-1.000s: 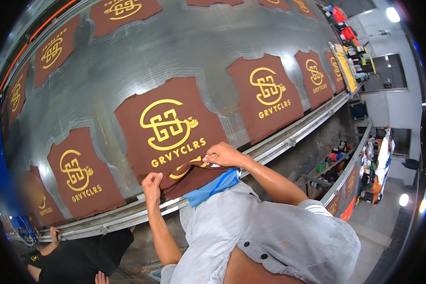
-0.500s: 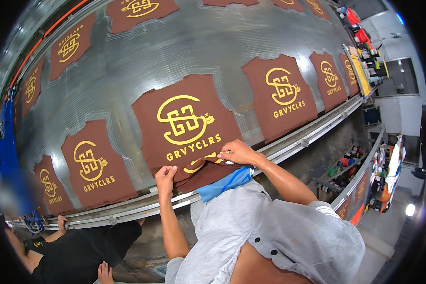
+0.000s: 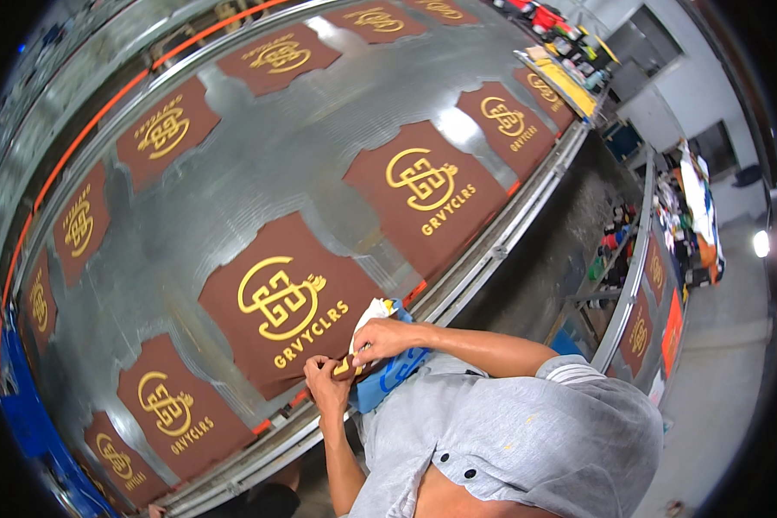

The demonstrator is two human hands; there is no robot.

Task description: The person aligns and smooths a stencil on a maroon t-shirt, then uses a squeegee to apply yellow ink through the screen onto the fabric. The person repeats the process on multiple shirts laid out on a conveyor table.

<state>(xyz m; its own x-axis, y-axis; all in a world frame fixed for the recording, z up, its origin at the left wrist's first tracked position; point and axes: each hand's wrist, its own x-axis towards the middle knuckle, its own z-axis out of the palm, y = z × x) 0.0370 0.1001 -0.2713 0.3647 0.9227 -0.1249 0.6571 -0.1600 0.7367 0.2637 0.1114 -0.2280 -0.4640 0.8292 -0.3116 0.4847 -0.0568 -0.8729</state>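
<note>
Left grip (image 3: 326, 386) was pinched on the near edge of the brown shirt piece (image 3: 250, 341); right grip (image 3: 382, 338) pinched the same bunched edge just beside it. Shirt piece lay mostly flat on the grey bench (image 3: 289, 164), yellow print up, near edge folded up at the bench rim in front of me. White cloth (image 3: 373, 314) was right behind my right grip; couldn't tell if I held that too. Blue cloth (image 3: 392, 375) hung at my waist, near both grips.
</note>
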